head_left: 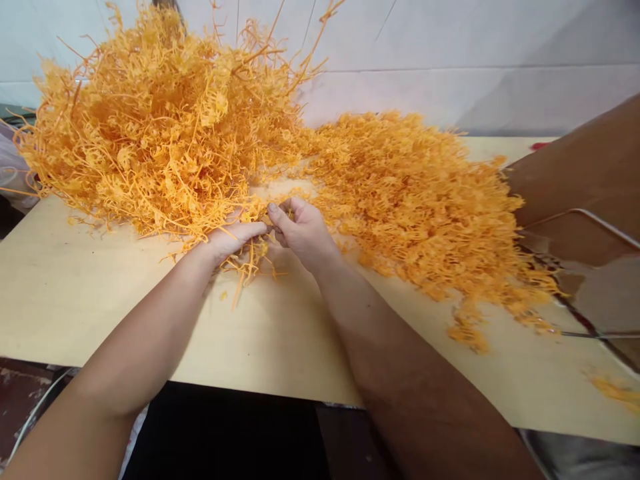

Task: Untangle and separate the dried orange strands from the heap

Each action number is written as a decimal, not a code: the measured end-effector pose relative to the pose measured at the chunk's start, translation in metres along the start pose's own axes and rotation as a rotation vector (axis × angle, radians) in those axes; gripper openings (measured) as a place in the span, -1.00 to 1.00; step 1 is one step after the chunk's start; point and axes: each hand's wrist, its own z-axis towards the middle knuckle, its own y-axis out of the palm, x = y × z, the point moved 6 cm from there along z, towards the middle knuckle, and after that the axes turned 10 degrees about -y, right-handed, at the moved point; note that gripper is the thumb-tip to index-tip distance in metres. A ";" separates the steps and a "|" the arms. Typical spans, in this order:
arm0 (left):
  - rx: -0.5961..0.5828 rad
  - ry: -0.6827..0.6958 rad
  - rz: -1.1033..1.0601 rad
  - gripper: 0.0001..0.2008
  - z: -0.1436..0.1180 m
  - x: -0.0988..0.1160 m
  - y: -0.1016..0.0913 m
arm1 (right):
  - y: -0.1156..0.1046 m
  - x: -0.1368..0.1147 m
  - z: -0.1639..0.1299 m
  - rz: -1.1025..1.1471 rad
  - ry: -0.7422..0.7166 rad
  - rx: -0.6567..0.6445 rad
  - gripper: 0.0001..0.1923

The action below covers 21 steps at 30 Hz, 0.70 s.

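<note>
My left hand (239, 235) is closed on a small orange plastic-looking sprig (256, 253), whose thin branching stems hang below the fingers. Close against it, my right hand (300, 230) is closed in a pinch, thumb against bent fingers, at the same sprig; what lies between those fingertips is too small to make out. A tall tangled heap of orange branching pieces (165, 127) rises behind and left of my hands. On the right spreads a lower, denser pile of small orange pieces (410, 200).
Both piles lie on a pale yellow tabletop (280, 347) against a light tiled wall (425, 93). A brown cardboard box (590, 173) stands at the right edge. A few orange pieces (617, 392) lie at the table's near right. Clear plastic (13, 157) shows at far left.
</note>
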 end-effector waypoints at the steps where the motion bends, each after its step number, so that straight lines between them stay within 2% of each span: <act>1: -0.003 0.006 0.007 -0.86 -0.001 0.002 0.001 | -0.001 0.000 0.000 0.000 -0.008 0.007 -0.64; 4: -0.095 0.073 -0.043 -0.82 -0.003 0.008 0.008 | -0.005 0.003 0.003 0.049 0.002 0.059 -0.60; 6: -0.160 0.106 -0.137 -0.79 -0.002 0.010 0.013 | -0.007 0.007 0.005 0.120 0.032 0.117 -0.57; 8: -0.173 0.100 -0.263 -0.77 0.001 0.008 0.015 | -0.008 0.012 0.006 0.191 0.067 0.187 -0.57; 12: -0.155 0.042 -0.416 -0.84 0.008 0.001 0.016 | 0.001 0.021 0.006 0.309 0.148 0.288 -0.64; 16: -0.162 -0.105 -0.445 -0.95 0.001 -0.003 0.012 | 0.009 0.023 0.006 0.443 0.217 0.278 -0.66; 18: -0.216 -0.180 -0.443 -0.88 -0.006 -0.002 0.012 | -0.001 0.023 0.007 0.487 0.255 0.319 -0.61; 21: -0.326 -0.139 -0.479 -0.94 -0.014 0.006 0.015 | -0.030 0.019 0.009 0.477 0.254 0.427 -0.56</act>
